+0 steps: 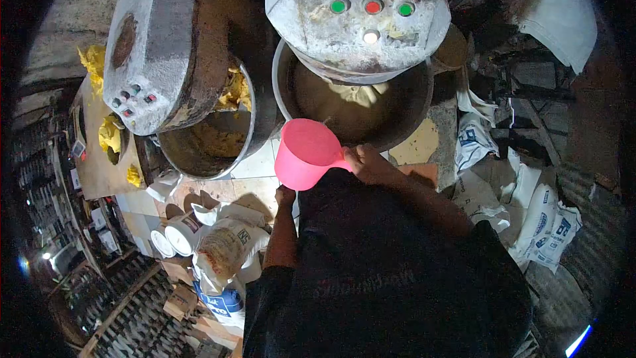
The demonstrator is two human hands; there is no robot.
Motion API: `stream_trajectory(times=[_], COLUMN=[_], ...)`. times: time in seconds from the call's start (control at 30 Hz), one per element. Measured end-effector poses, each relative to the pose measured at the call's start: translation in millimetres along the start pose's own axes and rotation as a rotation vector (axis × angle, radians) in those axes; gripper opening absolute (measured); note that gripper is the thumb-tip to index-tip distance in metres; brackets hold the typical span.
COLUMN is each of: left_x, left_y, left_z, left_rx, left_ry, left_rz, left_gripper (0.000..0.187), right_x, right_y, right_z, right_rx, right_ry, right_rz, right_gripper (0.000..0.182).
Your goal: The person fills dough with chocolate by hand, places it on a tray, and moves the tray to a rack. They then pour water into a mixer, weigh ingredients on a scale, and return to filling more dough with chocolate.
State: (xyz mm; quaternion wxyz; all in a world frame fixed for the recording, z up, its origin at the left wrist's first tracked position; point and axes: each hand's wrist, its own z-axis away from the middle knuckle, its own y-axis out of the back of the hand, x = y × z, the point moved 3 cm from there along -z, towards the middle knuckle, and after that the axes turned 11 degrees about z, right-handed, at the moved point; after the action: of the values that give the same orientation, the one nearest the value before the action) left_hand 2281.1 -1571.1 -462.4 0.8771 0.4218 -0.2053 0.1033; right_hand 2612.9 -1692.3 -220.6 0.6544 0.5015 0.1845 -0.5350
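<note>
My right hand (363, 164) is closed around the handle of a pink plastic dipper (306, 159). The dipper hangs over the near left edge of a large round mixer bowl (281, 83). Pale dough (358, 93) shows in that bowl, beneath the mixer head (361, 10) with its green and red buttons. My left hand (285, 197) is just below the dipper, close to its underside. The dipper and my own arm hide most of its fingers.
At left, a second mixer (165, 40) stands over a bowl (250, 132) with yellow dough inside. Yellow lumps (109, 134) lie on a board (93, 172). White buckets (180, 235) and a filled sack (228, 252) stand lower left; more sacks (546, 225) are at right.
</note>
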Motion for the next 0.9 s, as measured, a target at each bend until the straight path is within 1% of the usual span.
stream_trajectory(times=[0.03,0.1,0.13,0.2,0.23,0.27,0.33,0.37,0.4,0.47,0.53,0.57,0.6,0.63,0.67,0.73,0.83,0.87,0.9], left_x=[-11,-27,-19,-6,-7,-5,-32,-42,-30,-16,-29,-37,-48,-58,-65,-55,-44,-41,-45], left_y=[-5,-13,-8,-3,-4,-4,-19,-23,-17,-11,-18,-24,-30,-35,-39,-32,-27,-25,-28], left_z=[-4,-12,-8,0,0,0,-13,-15,-10,-4,-9,-13,-18,-23,-27,-21,-15,-13,-16], left_rx=[0.014,0.041,0.042,0.046,0.045,0.052,0.079,0.094,0.093,0.09,0.091,0.095,0.109,0.129,0.139,0.151,0.198,0.207,0.173], left_ry=[-0.039,-0.116,-0.043,0.104,0.111,0.087,-0.025,-0.052,-0.057,-0.064,-0.121,-0.174,-0.236,-0.291,-0.34,-0.323,-0.383,-0.379,-0.331], left_rz=[0.032,0.096,0.092,0.085,0.077,0.076,0.087,0.1,0.068,0.021,-0.002,-0.013,-0.031,-0.045,-0.056,-0.077,-0.028,-0.008,-0.023], left_gripper=[0.04,0.038,0.039,0.04,0.041,0.042,0.044,0.046,0.045,0.043,0.038,0.036,0.034,0.032,0.03,0.028,0.03,0.032,0.034], right_x=[0,1,2,7,7,8,-4,-1,6,6,-4,-2,3,5,1,-8,10,15,15], right_y=[0,-2,-4,-6,-7,-8,-1,-3,-9,-9,-1,-3,-7,-10,-8,-3,-16,-18,-19], right_z=[0,-1,-2,-3,-3,-2,0,0,-1,-1,1,1,1,1,3,7,2,2,2], right_rx=[-0.053,-0.011,0.01,-0.024,-0.041,-0.052,-0.075,0.0,0.076,0.11,0.024,0.033,0.041,0.049,0.093,0.183,0.281,0.293,0.306], right_ry=[-0.059,0.023,0.064,0.136,0.172,0.146,0.092,0.16,0.228,0.256,0.177,0.255,0.333,0.411,0.439,0.497,0.627,0.636,0.645], right_rz=[-0.028,-0.034,-0.037,0.116,0.192,0.159,0.094,0.131,0.168,0.152,0.048,0.15,0.252,0.353,0.383,0.441,0.505,0.505,0.506], right_gripper=[0.044,0.043,0.042,0.032,0.031,0.03,0.028,0.028,0.031,0.035,0.033,0.027,0.025,0.028,0.027,0.026,0.026,0.025,0.025])
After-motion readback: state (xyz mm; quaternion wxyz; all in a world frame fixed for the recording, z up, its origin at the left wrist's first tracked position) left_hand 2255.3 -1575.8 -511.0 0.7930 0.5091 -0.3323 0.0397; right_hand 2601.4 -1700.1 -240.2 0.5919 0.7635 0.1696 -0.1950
